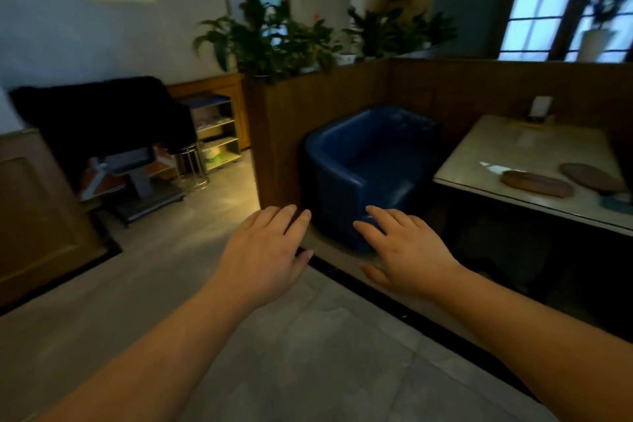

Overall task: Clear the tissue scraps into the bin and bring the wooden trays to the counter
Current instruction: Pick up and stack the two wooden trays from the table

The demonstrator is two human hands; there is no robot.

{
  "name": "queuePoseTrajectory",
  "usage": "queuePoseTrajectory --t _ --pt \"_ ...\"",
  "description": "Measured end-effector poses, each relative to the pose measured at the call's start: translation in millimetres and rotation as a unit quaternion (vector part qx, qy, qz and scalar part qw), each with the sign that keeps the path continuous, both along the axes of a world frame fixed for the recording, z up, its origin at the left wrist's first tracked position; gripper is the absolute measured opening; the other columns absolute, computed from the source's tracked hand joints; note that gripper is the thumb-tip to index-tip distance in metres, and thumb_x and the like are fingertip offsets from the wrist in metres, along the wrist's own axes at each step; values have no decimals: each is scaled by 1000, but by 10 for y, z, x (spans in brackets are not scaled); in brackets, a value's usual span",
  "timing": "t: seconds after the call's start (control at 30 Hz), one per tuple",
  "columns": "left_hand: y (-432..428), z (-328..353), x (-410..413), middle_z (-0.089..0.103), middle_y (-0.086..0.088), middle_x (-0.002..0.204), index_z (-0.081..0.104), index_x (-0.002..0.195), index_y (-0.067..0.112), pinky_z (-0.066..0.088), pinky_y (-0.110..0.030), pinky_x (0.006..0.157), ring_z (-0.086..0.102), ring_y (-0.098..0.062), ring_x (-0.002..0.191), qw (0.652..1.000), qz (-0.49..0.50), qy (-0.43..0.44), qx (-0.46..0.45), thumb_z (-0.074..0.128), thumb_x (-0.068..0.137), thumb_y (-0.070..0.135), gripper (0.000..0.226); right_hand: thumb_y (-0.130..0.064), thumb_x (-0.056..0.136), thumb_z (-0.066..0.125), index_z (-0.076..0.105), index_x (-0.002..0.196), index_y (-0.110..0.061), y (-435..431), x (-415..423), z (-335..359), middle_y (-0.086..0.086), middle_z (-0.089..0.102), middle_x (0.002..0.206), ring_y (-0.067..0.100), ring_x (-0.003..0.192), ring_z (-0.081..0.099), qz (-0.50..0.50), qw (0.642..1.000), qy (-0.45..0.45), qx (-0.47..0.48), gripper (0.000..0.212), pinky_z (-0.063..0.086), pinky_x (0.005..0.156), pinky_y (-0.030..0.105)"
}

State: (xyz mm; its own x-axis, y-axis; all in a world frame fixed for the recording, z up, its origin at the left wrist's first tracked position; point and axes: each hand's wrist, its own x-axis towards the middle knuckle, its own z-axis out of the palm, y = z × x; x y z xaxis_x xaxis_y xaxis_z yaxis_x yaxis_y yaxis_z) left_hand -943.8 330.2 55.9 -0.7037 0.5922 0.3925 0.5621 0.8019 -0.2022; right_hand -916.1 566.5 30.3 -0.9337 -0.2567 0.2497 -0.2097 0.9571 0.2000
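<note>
Both arms reach forward over the grey tiled floor (pixel 308 353), palms down. The left hand (pixel 265 255) has its grip open, fingers stretched and close together, holding nothing. The right hand (pixel 407 250) is likewise open, fingers spread a little, thumb out to its left, and empty.

Just beyond the fingertips of both hands sits a glossy blue tub-shaped armchair (pixel 370 171), backed against a dark wooden partition wall (pixel 284 134) topped with green leafy potted plants (pixel 274 41).

Ahead and to the right of the right hand, well apart from it, stands a pale glass-topped table (pixel 507 154). On it lie two flat dark wooden trays: an elongated oval wooden tray (pixel 536 183) nearer the table's front edge, and a rounder wooden tray (pixel 591 176) just beside it, farther right. Whether they touch cannot be told. No tissue scraps can be made out on the table; the view is blurred.

Far to the left of the left hand is a black-draped stand (pixel 102 116) and a small open shelf unit (pixel 217 134).
</note>
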Motion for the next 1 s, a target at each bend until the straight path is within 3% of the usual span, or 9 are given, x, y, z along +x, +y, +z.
queuePoseTrajectory --t 0.1,0.2,0.4,0.57,0.8,1.0 --pt "942 -44 -141 54 -5 133 38 136 20 52 -36 78 53 -22 115 999 -37 -21 20 44 86 52 60 -59 85 45 28 143 -25 908 46 -35 13 30 154 32 132 38 -58 998 -2 -16 69 44 99 46" --pt "1703 -120 -255 53 -2 133 35 138 22 53 -32 66 54 -18 111 995 -79 -45 39 40 87 54 60 -56 85 45 31 140 -25 1654 119 -59 7 43 143 29 119 51 -110 993 -8 -49 64 52 81 41" --pt "2969 -265 -458 55 1 128 29 139 24 53 -36 65 53 -17 109 979 -166 -77 94 35 88 57 61 -62 81 41 32 131 -32 2860 130 -185 -2 59 118 20 93 64 -214 973 20 -84 59 45 54 31" --pt "3865 -419 -835 58 1 124 34 138 21 47 -34 62 55 -18 105 961 -238 -97 98 38 89 54 59 -67 78 36 33 124 -36 3667 33 -378 -4 61 109 15 77 65 -298 948 25 -113 56 36 42 25" --pt "5083 -649 -1926 61 3 111 42 127 25 42 -31 54 58 -17 93 944 -286 -126 104 31 86 59 55 -67 80 41 36 125 -37 4583 -451 -618 -8 58 113 13 82 63 -414 903 -2 -119 54 52 54 32" --pt "5998 -765 -2872 63 5 102 47 118 27 42 -31 53 59 -14 88 934 -313 -150 84 32 84 60 49 -67 80 44 38 129 -38 5216 -994 -693 -11 58 116 9 89 62 -466 866 2 -181 57 54 65 31"
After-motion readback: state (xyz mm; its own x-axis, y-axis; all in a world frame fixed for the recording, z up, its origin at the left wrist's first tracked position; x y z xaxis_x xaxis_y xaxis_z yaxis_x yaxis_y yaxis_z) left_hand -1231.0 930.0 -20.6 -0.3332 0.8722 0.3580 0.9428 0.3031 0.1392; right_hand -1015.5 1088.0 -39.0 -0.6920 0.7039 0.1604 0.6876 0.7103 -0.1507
